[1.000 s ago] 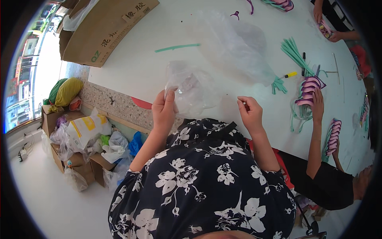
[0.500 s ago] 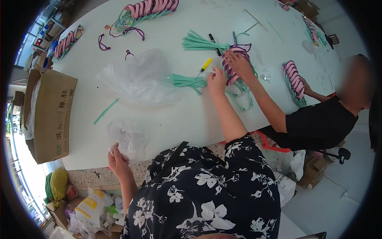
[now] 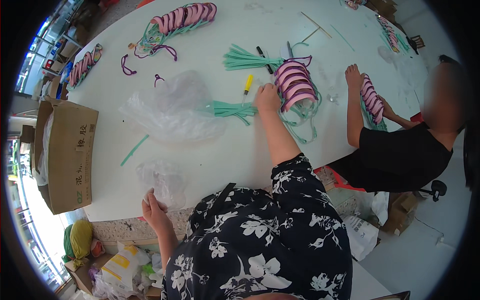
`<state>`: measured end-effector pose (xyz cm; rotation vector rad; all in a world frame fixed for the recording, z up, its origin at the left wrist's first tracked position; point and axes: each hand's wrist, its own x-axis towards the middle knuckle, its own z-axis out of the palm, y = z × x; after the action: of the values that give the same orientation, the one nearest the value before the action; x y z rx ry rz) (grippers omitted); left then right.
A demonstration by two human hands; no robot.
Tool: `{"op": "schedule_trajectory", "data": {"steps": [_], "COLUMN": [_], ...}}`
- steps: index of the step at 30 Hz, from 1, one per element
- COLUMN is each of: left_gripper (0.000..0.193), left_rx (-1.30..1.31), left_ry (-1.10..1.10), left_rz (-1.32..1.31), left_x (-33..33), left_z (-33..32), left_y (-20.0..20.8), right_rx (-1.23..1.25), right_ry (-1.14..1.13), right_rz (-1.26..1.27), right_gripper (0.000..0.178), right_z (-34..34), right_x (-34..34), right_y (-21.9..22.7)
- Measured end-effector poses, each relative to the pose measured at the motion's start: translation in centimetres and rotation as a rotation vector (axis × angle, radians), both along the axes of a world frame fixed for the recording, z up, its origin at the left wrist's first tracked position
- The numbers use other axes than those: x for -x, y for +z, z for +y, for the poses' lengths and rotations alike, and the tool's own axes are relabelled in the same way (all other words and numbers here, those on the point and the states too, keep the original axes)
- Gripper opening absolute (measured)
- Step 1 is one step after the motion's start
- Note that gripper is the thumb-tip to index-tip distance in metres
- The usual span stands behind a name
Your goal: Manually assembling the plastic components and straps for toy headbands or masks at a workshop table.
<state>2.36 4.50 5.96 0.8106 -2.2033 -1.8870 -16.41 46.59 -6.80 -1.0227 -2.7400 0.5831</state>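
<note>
My right hand (image 3: 268, 97) is closed, fingers curled down on the table beside the ends of a mint-green strap bundle (image 3: 231, 111); what it grips is hidden. To its right lies a row of nested pink curved pieces (image 3: 296, 82) with purple edges and mint-green cords. A yellow-handled screwdriver-like tool (image 3: 248, 82) lies just left of this hand. My left hand (image 3: 156, 210) is closed at the table's near edge, beside a small clear plastic bag (image 3: 162, 180). Whatever sits between its fingertips is too small to make out.
A large clear bag (image 3: 175, 112) lies mid-table, left of the straps. A cardboard box (image 3: 70, 157) stands at the left edge. Another strap bundle (image 3: 245, 58) and a black pen (image 3: 264, 59) lie farther back. At right, a co-worker (image 3: 400, 155) handles another pink row (image 3: 371, 100).
The co-worker's hand has left the pink row beside my right hand and moved right to their own row. My right hand stays near the straps. The view has shifted slightly.
</note>
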Motion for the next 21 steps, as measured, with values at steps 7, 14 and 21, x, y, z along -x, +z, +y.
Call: {"op": "schedule_trajectory", "data": {"steps": [7, 14, 21], "left_gripper": [0.023, 0.021, 0.024], "left_rx": [0.022, -0.005, 0.004], "left_ry": [-0.049, -0.132, -0.208], "left_rz": [0.003, 0.025, 0.023], "left_x": [0.1, 0.7, 0.6], "left_z": [-0.6, -0.7, -1.8], "left_y": [-1.0, -1.4, -2.4], "right_rx": [0.427, 1.434, 1.585], "right_ry": [0.104, -0.080, -0.015], "right_rz": [0.434, 0.583, 0.449], "right_gripper": [0.025, 0.019, 0.015], "right_z": [0.0, -3.5, -8.7], "right_x": [-5.4, -12.2, -16.5], "right_y": [-2.8, 3.7, 5.1]}}
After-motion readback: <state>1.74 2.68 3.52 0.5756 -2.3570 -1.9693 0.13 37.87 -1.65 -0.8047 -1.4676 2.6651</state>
